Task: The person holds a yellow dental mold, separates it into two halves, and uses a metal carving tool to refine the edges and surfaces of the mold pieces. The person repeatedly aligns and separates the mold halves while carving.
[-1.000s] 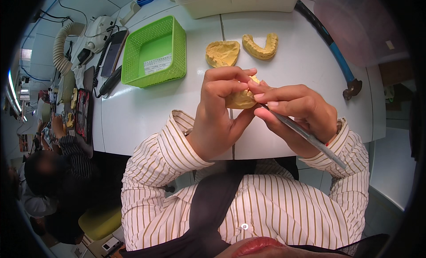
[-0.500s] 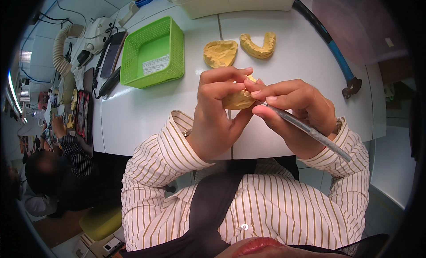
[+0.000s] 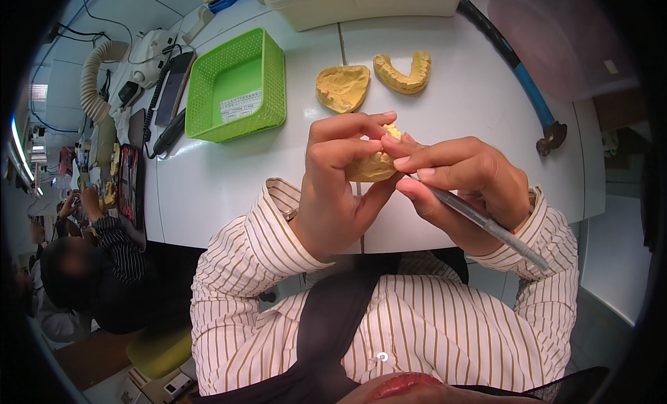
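Over the near part of the white table, my left hand [image 3: 340,185] is closed round a yellow plaster dental model [image 3: 372,168]. Its fingers and thumb hide much of the model. My right hand [image 3: 472,185] pinches a slim metal handle [image 3: 490,227] with a knurled grip, like a scalpel handle. The tool's front end meets the model's right side, and my fingertips hide its tip. Beyond my hands, a solid yellow dental cast [image 3: 342,88] lies on the table. Beside it rests a horseshoe-shaped yellow cast [image 3: 404,72] with teeth.
A green perforated basket [image 3: 274,116] holding a paper slip stands at the left. A blue-handled hammer [image 3: 531,91] lies on the right. At the back is a pale box [image 3: 361,4]. A phone [image 3: 174,88] and corded handpiece [image 3: 169,134] lie left; a co-worker [image 3: 90,258] sits beyond.
Both hands still hold the dental model and the metal tool. My right hand and the tool have shifted slightly down; the rest of the view has moved only a little.
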Demonstrator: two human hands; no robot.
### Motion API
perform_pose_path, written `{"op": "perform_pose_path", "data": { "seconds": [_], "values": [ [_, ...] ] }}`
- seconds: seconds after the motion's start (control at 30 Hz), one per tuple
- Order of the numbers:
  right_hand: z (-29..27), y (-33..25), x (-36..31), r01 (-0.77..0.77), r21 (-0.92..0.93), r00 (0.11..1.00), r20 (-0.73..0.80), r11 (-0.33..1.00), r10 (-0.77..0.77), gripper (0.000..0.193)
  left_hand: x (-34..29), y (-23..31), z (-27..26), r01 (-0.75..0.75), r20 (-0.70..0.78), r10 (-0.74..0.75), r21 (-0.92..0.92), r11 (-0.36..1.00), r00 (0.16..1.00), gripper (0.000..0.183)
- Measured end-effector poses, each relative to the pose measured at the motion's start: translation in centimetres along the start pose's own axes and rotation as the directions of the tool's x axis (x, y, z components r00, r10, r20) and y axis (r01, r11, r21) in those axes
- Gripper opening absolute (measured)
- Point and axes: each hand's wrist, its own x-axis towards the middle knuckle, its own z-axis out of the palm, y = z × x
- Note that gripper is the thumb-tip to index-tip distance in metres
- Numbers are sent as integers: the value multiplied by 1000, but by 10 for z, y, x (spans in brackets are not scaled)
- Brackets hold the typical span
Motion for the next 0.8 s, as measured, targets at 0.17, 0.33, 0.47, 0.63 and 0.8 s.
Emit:
{"op": "perform_pose_path", "data": {
  "seconds": [0.17,0.33,0.47,0.63,0.8],
  "values": [
    [1,-1,1,-4,-8,1000,-11,1000,4,26,-1,0,2,-5,-34,3,-43,999,999,54],
    [3,-4,4,-38,18,998,-41,999,39,21,0,1,2,-12,-45,12,-10,1000,999,55],
    [7,-1,3,-25,24,996,-83,999,27,20,0,-2,3,-22,-59,22,6,1000,998,55],
    [14,0,1,-48,41,985,-164,998,54,20,-1,-3,5,-27,-86,29,28,999,996,56],
    [11,2,-2,-50,6,995,-87,999,50,26,1,-4,6,-29,-96,37,82,996,995,55]
  ]
}}
